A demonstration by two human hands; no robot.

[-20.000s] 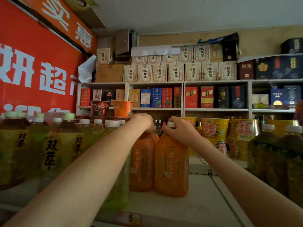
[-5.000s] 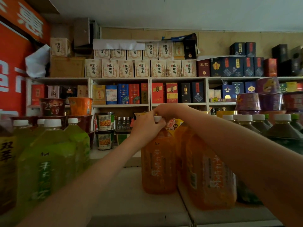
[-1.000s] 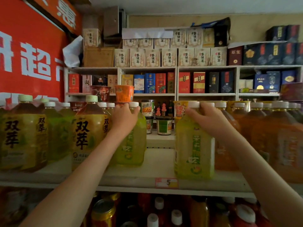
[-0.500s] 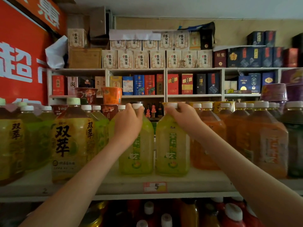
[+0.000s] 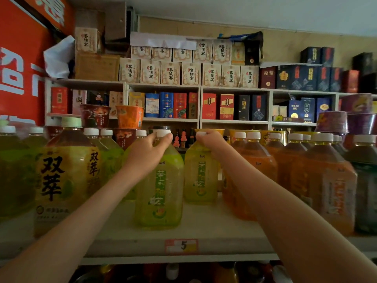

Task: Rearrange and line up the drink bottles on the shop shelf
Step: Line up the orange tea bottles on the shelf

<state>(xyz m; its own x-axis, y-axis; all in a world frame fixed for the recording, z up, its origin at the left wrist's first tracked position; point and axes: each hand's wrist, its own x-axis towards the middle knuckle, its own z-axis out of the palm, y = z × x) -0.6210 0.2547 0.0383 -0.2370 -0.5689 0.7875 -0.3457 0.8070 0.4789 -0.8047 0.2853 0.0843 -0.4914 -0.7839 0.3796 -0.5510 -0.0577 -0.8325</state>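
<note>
Two green-yellow drink bottles with white caps stand side by side on the white shelf (image 5: 204,231). My left hand (image 5: 146,154) grips the neck of the nearer bottle (image 5: 161,193). My right hand (image 5: 212,142) grips the cap and neck of the second bottle (image 5: 201,176), which stands a little further back and to the right. Yellow tea bottles (image 5: 65,176) stand in a row on the left. Orange drink bottles (image 5: 255,166) fill the right side, the closest beside the second green bottle.
A price tag marked 5 (image 5: 181,246) sits on the shelf's front edge. Dark bottles (image 5: 365,180) stand at the far right. Instant-noodle cups (image 5: 129,116) and boxed goods fill the shelves behind. More bottles (image 5: 172,271) show on the level below.
The left-hand bottle has come forward toward the shelf's front edge and the right-hand bottle has moved back. Both hands keep their grip on the bottle necks.
</note>
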